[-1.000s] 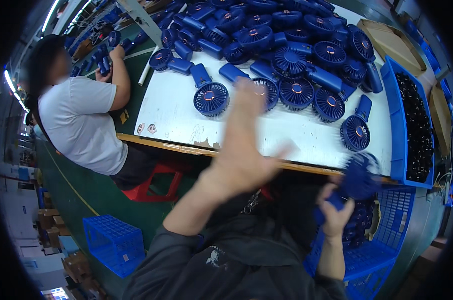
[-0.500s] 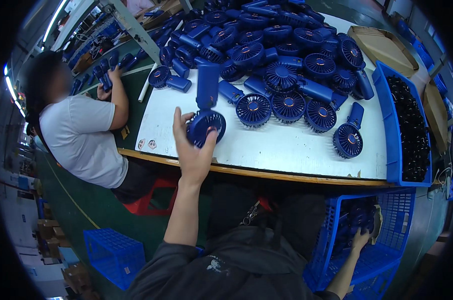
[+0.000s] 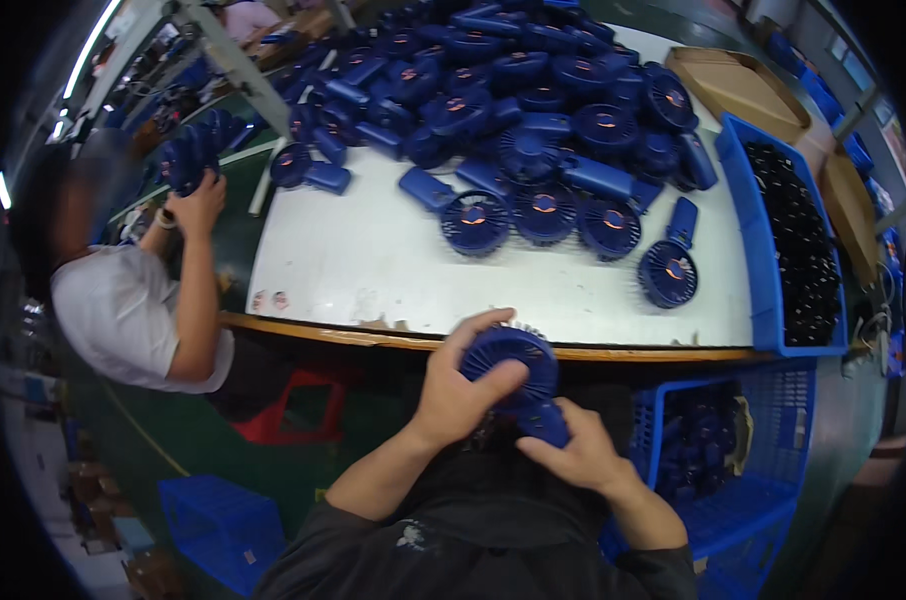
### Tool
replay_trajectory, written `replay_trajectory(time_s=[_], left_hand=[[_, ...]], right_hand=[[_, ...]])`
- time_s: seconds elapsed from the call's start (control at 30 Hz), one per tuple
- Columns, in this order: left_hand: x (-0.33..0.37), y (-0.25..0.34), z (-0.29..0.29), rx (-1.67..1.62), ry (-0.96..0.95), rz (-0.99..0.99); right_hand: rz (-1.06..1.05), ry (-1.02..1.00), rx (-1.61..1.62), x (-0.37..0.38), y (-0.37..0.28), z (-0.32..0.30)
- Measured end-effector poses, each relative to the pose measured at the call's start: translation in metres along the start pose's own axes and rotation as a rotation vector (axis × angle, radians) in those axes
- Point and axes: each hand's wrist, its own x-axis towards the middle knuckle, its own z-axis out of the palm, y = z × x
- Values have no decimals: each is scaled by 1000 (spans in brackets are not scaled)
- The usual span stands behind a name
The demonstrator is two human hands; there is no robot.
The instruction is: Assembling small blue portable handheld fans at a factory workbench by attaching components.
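A dark blue handheld fan (image 3: 533, 370) is held over my lap, just off the near table edge, its round head up and its handle toward me. My left hand (image 3: 463, 385) grips the fan's head, thumb across the grille. Around the handle my right hand (image 3: 578, 445) is closed, thumb on top. On the white table (image 3: 373, 270) lies a big heap of similar blue fans (image 3: 513, 120). One fan (image 3: 670, 270) lies apart at the right, and another fan (image 3: 308, 168) at the heap's left edge.
A blue bin (image 3: 738, 200) of small black parts stands on the table's right side, beside a cardboard tray (image 3: 738, 90). Below right is a blue crate (image 3: 788, 440) holding fans. A co-worker (image 3: 123, 310) handles fans at left, near a red stool (image 3: 293, 405) and another blue crate (image 3: 223, 525).
My left hand has brought the fan from above the table down to my lap, turning its head upward. My right hand has left the crate and now holds the handle. The co-worker has raised some fans.
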Motion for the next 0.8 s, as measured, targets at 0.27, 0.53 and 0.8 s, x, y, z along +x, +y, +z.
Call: replay_trajectory(time_s=[0.27, 0.53, 0.8], left_hand=[[-1, -33, 32, -892, -618, -157], [7, -17, 14, -754, -520, 12], [4, -20, -3, -525, -407, -30]], right_hand=[[-329, -25, -451, 24, -59, -31], [45, 846, -1141, 60, -8, -318], [446, 622, -1581, 84, 44, -370]])
